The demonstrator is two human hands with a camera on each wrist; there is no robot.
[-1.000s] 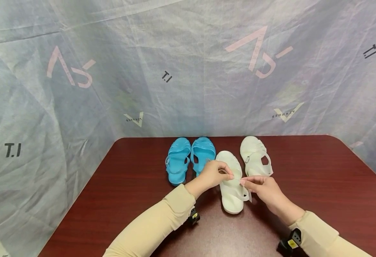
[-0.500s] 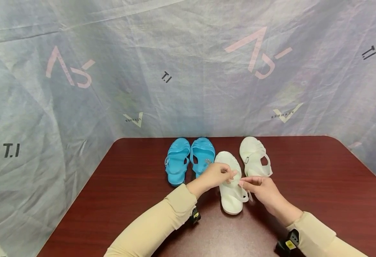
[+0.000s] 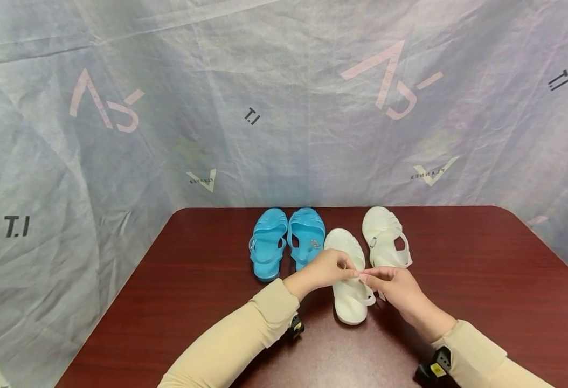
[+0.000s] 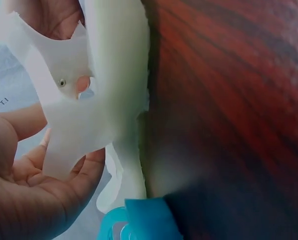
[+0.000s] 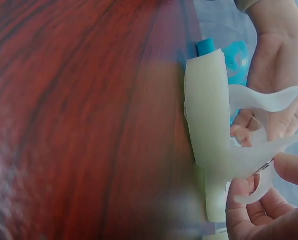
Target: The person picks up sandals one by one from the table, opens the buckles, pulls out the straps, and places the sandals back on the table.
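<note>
A white jelly sandal (image 3: 351,307) stands on the table, toe pointing away, with both hands over its upper. My left hand (image 3: 330,268) pinches the sandal's strap from the left, thumb and index finger curled together. From the other side, my right hand (image 3: 400,288) pinches the strap near its small metal buckle (image 5: 263,167). The fingertips of both hands meet above the middle of the sandal. In the left wrist view, the pale upper (image 4: 69,120) passes between my left thumb and fingers, and a small metal stud (image 4: 62,82) shows on it.
A second white sandal (image 3: 381,237) stands behind, to the right. To the left is a pair of blue sandals, one outer (image 3: 267,250) and one inner (image 3: 305,231), the inner partly behind my left hand. The dark red table (image 3: 192,280) ends at a grey printed cloth (image 3: 284,151).
My left fingers parted slightly from the right ones, then came back to meet them a little lower and nearer. My right hand has barely moved; the sandal stays in place.
</note>
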